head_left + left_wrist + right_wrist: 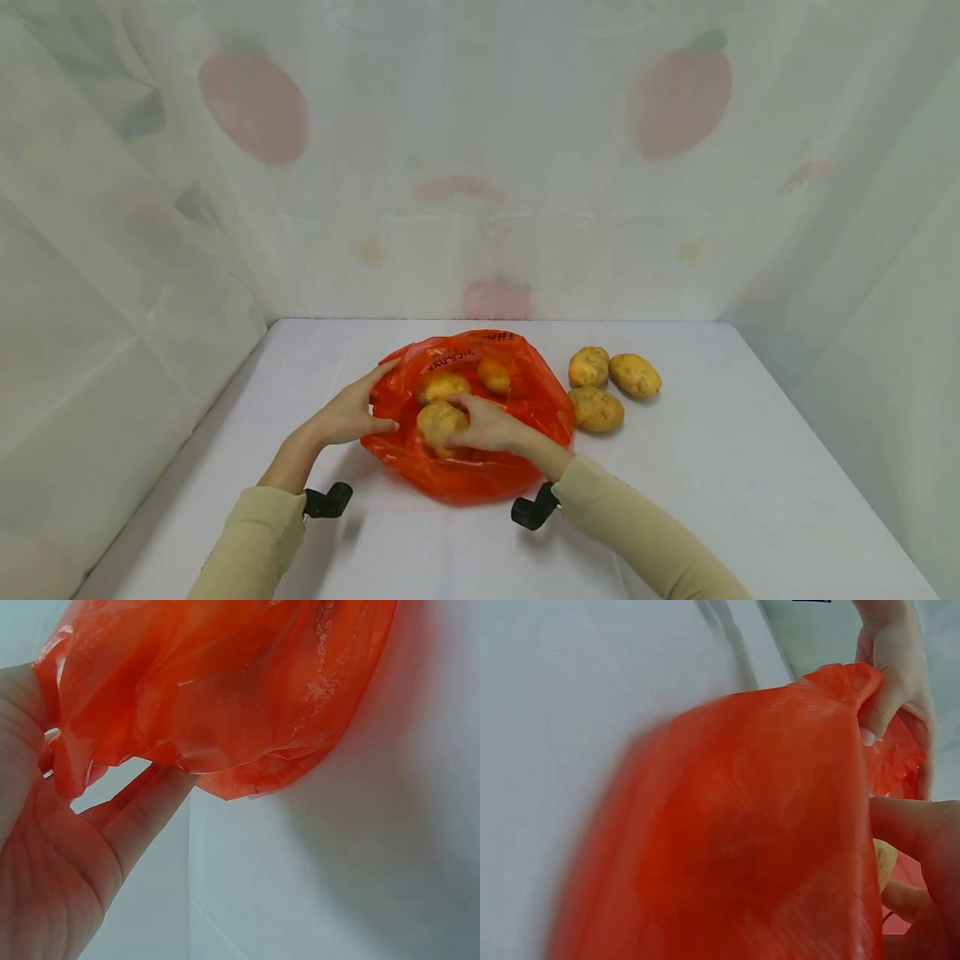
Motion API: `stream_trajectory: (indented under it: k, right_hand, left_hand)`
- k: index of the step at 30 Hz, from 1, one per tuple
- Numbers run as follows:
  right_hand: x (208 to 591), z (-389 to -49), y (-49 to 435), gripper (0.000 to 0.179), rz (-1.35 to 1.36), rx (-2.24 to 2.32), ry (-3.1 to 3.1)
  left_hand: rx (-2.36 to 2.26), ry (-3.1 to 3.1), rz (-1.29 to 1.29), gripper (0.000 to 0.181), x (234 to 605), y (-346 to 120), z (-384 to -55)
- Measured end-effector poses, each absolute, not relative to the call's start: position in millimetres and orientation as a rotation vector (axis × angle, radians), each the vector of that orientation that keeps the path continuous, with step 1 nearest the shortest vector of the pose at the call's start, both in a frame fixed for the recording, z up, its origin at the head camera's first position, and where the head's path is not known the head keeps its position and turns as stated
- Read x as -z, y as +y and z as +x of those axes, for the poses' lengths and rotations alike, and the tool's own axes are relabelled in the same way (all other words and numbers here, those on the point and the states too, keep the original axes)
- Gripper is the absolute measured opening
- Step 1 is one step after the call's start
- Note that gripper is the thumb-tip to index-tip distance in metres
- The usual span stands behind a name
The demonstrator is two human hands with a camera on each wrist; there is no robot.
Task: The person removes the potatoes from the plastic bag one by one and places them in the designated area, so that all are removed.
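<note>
The right grip (491, 425) holds a potato (435, 423) inside the red bag (468, 483), whose edge the left grip (348, 414) holds, while three more potatoes (597, 410) lie right of both grips on the desk (697, 492).

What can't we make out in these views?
Head: part of the round yellow potato, behind the right hand.
Head: full black lettering on the crumpled red plastic bag; small, folded.
Left wrist: bag's contents and fingertips of the left hand, behind its wall.
Right wrist: bag's edge at picture left, blurred; right hand, cut by frame.
</note>
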State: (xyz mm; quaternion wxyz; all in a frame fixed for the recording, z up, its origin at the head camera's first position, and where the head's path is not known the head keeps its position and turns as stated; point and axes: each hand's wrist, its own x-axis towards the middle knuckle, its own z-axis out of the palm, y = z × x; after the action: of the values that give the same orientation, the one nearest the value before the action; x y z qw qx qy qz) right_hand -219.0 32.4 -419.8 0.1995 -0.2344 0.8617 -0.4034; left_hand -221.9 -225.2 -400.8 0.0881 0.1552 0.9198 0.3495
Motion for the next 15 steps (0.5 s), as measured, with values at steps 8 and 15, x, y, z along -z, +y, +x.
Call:
stream_trajectory:
  k: [8, 15]
  right_hand:
    - [417, -220, 44, 0.065, -0.707, 1.167, 2.416]
    - [416, -222, 56, 0.067, -0.728, 1.171, 2.451]
  left_hand:
    - [-1.038, 2.745, 0.476, 0.091, 401, -224, -221]
    - [-1.046, 2.741, 0.488, 0.091, 402, -225, -222]
